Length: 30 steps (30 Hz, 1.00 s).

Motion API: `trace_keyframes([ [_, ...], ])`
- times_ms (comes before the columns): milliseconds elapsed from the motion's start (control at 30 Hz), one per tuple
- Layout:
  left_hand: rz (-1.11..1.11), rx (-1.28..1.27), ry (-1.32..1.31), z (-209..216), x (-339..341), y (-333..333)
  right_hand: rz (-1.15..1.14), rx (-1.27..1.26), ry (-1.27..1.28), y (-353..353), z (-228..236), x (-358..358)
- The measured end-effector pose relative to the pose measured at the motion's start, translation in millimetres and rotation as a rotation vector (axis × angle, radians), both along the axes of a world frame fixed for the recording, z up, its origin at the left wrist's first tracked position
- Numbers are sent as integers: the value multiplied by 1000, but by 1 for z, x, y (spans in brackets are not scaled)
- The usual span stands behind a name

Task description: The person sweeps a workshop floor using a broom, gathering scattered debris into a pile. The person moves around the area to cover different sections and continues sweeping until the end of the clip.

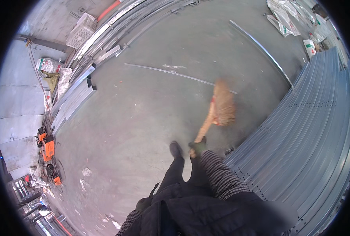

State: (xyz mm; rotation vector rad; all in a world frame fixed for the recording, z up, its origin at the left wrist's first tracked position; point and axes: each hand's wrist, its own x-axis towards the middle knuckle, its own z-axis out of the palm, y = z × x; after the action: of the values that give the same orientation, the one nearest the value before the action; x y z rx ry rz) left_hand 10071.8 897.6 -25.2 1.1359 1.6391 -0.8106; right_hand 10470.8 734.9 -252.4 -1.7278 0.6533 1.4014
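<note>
My right hand point(198, 147), in a dark green glove, is closed round the handle of a straw broom point(224, 107). The broom slants forward and to the right, its bristle head smeared by motion over the grey floor. Just beyond the head lies a thin metal strip point(167, 71), whose right part passes behind the bristles. My left hand point(143, 203), gloved too, hangs low beside my dark jacket; its fingers are not clear enough to read.
Long grey metal profiles point(301, 129) are stacked at the right. Another metal strip point(263, 49) lies at the far right. More profiles point(74, 104) line the left, with orange machines point(48, 148) and cables. White sacks point(283, 19) lie at the back right; scraps point(87, 172) litter the floor.
</note>
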Motion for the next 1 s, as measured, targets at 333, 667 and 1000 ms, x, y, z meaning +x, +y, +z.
trace_keyframes([
  [333,-212,28,-174,-51,44,25,157,654,60,177,123,134],
  [667,-447,57,-207,-41,136,46,760,333,-391,-4,135,140],
  [1000,-288,-24,-173,-67,151,-10,737,40,-288,-2,55,251],
])
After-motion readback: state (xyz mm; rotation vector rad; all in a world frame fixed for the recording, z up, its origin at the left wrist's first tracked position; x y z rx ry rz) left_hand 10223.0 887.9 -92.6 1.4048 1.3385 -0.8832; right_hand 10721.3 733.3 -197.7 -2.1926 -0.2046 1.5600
